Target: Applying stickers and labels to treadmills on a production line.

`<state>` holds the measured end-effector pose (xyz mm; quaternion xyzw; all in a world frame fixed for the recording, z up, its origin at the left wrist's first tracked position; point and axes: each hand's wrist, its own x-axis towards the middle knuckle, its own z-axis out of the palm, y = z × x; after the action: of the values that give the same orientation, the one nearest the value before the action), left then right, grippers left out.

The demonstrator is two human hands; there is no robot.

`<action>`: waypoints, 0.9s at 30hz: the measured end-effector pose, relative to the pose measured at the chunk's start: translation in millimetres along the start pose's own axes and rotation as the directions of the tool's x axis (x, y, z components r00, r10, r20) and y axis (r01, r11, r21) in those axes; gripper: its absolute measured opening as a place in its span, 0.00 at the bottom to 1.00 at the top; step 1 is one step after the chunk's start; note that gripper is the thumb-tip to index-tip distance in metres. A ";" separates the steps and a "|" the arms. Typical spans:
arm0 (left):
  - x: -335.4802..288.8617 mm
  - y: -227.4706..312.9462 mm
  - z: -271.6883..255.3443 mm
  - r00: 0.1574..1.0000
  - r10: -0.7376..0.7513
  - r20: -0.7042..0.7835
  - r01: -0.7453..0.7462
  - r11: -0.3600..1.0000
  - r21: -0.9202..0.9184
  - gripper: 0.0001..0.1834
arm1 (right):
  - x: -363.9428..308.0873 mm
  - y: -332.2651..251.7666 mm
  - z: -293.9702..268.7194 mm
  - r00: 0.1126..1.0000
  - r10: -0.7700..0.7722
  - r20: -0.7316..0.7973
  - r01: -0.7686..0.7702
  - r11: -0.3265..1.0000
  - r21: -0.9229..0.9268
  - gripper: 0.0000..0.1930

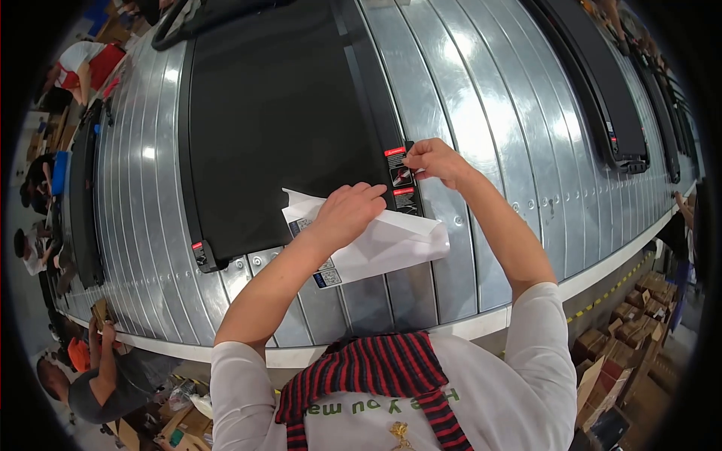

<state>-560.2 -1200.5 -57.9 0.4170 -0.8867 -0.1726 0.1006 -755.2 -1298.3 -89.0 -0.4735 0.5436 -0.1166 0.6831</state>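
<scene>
A black treadmill deck [278, 113] lies flat in front of me. Near its right front corner, a red-and-black warning label [396, 156] sits on the side rail, with a second warning label [406, 200] just nearer to me. My right hand [440, 162] is closed in a pinch at the outer edge of the farther label. My left hand [350, 214] grips a white label sheet [391, 252] over the front edge of the deck, its fingertips reaching close to the rail. Part of the sheet is hidden under that hand; its near corner shows printed squares.
The deck rests on a line of metal slats [481, 90] with a pale front edge [474, 323]. More black treadmill decks stand at the right [594, 90] and left [86, 195]. Other people work along the left side. Cardboard boxes [639, 308] are stacked at the lower right.
</scene>
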 end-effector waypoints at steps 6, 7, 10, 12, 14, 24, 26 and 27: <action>1.6 -2.0 -0.6 1.000 0.019 0.020 -0.019 1.000 -0.006 0.05 | 0.9 0.4 -1.2 1.000 0.008 -0.024 -0.009 1.000 -0.014 0.06; 2.0 -2.1 -0.1 1.000 0.021 0.016 -0.021 1.000 -0.004 0.04 | -0.7 -1.0 -1.3 1.000 0.015 -0.022 -0.015 1.000 -0.018 0.06; 1.3 -2.2 -1.4 1.000 0.027 0.009 -0.027 1.000 -0.003 0.04 | -1.1 -1.2 -0.2 1.000 0.018 -0.023 -0.018 1.000 -0.023 0.05; 1.4 -1.8 -2.5 0.999 0.032 0.005 -0.032 0.999 -0.008 0.04 | -1.4 -1.1 1.5 0.999 0.017 -0.028 -0.018 1.000 -0.024 0.05; 2.6 -0.5 -3.3 0.998 0.018 0.057 -0.018 1.000 0.008 0.04 | -2.6 -0.8 3.3 1.000 0.014 -0.023 -0.015 1.000 -0.024 0.04; 19.9 -0.4 0.8 0.987 0.007 0.159 -0.011 1.000 0.023 0.05 | 1.1 2.4 1.8 0.998 0.005 -0.059 -0.007 0.999 -0.045 0.04; 26.0 -1.5 -1.0 0.984 -0.027 0.174 0.022 0.999 0.031 0.05 | 4.0 -0.7 -0.8 0.997 -0.009 -0.081 0.002 0.996 -0.087 0.05; 25.7 -2.9 1.3 0.985 -0.028 0.173 0.023 0.999 0.031 0.05 | 5.5 0.3 0.6 0.997 -0.010 -0.080 0.003 0.996 -0.089 0.05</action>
<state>-574.8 -1221.8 -59.4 0.4131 -0.8891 -0.1965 0.0149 -752.7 -1301.5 -92.7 -0.4999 0.5739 -0.1136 0.6386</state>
